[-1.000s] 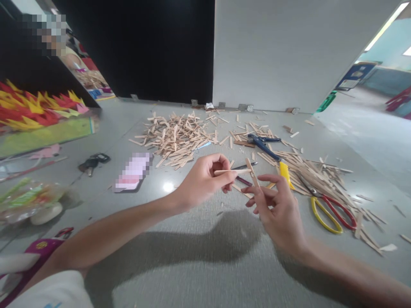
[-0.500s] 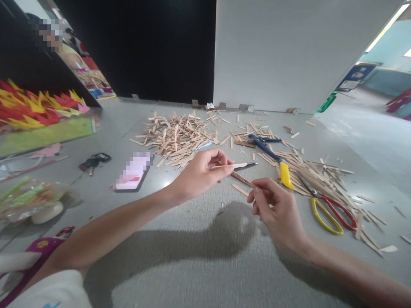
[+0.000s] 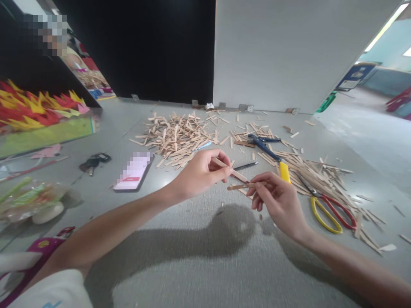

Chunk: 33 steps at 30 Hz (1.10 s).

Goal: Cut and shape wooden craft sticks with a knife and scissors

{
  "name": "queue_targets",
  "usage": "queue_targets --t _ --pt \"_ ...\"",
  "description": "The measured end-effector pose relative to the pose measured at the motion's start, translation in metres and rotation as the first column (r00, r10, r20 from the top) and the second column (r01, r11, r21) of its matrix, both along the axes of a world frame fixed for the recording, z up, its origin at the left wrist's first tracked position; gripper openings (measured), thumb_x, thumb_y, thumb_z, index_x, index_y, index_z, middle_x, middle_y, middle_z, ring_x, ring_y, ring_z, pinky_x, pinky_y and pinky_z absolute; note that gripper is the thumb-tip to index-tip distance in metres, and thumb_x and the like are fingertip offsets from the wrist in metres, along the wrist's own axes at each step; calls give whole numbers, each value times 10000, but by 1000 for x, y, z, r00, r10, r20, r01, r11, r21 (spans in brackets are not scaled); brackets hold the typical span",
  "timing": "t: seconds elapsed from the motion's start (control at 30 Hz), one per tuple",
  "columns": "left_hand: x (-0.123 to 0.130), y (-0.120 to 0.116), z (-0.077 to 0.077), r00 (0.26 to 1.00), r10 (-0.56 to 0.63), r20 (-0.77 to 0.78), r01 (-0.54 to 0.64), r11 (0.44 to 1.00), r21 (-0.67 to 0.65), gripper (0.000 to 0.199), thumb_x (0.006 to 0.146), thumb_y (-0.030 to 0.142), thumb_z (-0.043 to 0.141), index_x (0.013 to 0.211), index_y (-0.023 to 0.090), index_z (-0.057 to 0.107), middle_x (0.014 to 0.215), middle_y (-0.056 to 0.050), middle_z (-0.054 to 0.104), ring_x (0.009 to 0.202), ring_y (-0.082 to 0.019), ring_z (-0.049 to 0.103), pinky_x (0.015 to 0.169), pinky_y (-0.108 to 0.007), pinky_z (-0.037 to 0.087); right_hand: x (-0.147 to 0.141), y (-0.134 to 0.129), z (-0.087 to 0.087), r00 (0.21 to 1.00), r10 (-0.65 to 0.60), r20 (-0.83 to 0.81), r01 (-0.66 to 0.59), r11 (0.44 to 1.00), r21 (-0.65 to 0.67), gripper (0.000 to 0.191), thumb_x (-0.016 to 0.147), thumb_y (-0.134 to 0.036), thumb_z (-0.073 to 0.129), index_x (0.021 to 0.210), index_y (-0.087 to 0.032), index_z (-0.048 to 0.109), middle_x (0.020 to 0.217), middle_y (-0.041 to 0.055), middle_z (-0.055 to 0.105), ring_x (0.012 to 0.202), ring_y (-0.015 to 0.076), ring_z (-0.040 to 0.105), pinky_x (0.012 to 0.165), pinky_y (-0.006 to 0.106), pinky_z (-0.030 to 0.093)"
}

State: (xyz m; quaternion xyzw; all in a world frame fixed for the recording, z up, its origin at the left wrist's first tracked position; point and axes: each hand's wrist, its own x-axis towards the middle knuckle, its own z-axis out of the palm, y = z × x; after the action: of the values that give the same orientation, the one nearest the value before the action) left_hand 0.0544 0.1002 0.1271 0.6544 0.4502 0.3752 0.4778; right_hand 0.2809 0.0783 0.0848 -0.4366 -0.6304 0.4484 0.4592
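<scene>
My left hand (image 3: 208, 169) pinches a flat wooden craft stick (image 3: 239, 176) that points right and slightly down. Close by on the right, my right hand (image 3: 276, 194) is closed on another wooden stick (image 3: 236, 187), its rounded end reaching left below the first. A thin dark strip by my right fingertips is too small to make out. Just beyond the hands lies a black pen (image 3: 246, 165). A heap of short wooden sticks (image 3: 176, 139) spreads behind my left hand. Past my right hand rest blue-and-yellow-handled pliers (image 3: 266, 147) and scissors (image 3: 334, 211) with yellow and red handles.
Longer sticks (image 3: 316, 177) lie scattered at the right. A phone (image 3: 133, 173) and keys (image 3: 94, 161) are on the left, with a box of red and yellow folded paper (image 3: 41, 107) farther out. Black (image 3: 144, 51) and white (image 3: 272, 51) panels stand behind. A person (image 3: 72, 57) is at far left.
My right hand has turned its stick so its end points left, under the other stick. The stick in my left hand has tilted downward at its right end.
</scene>
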Motion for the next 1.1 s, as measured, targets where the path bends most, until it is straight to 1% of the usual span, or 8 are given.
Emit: queue_targets --t 0.13,0.4,0.53,0.7,0.8,0.93,1.1 --pt "2 -1 2 1000 -13 -9 13 1000 -13 92 929 198 698 861 188 637 696 27 684 669 -125 679 585 -214 487 2 1 3 1000 -1 4 2 1000 -13 304 935 -489 740 920 -194 666 683 22 733 448 134 650 419 241 524" --pt "-1 -1 2 999 -28 -46 28 1000 -1 87 945 206 700 882 178 646 750 6 720 653 -115 672 559 -203 467 3 1 8 1000 14 18 -15 1000 16 235 950 -420 714 920 -190 674 691 26 738 470 134 662 431 235 528" --pt "-1 1 1 998 -36 -41 37 999 9 92 947 198 699 874 179 646 715 17 698 641 -114 669 567 -203 478 3 0 9 999 20 38 -22 999 39 189 944 -375 702 919 -189 679 696 29 740 484 134 664 437 232 530" --pt "-2 4 -3 993 -122 0 122 992 21 97 941 214 726 877 174 666 766 -2 735 640 -110 669 618 -221 530 3 0 9 997 40 62 -44 996 76 111 922 -295 668 905 -186 681 696 31 746 490 127 664 440 217 531" --pt "-4 3 -3 988 -154 -8 155 985 78 91 943 211 733 879 175 679 769 1 733 653 -110 672 638 -221 542 4 0 11 996 47 74 -54 994 98 75 901 -249 646 893 -183 682 675 25 739 489 125 670 444 208 538" --pt "-7 2 1 982 -156 -102 175 963 205 73 954 189 729 885 175 710 817 -5 750 647 -105 663 633 -218 537 5 -1 13 996 57 70 -65 992 108 70 891 -231 633 884 -183 683 661 18 729 480 124 669 444 206 542" --pt "-13 3 5 946 -204 -251 291 877 384 123 959 81 705 921 185 758 788 15 766 669 -100 684 672 -201 531 4 0 13 996 69 58 -73 995 69 83 894 -251 641 864 -185 680 639 13 718 463 124 656 441 213 544"
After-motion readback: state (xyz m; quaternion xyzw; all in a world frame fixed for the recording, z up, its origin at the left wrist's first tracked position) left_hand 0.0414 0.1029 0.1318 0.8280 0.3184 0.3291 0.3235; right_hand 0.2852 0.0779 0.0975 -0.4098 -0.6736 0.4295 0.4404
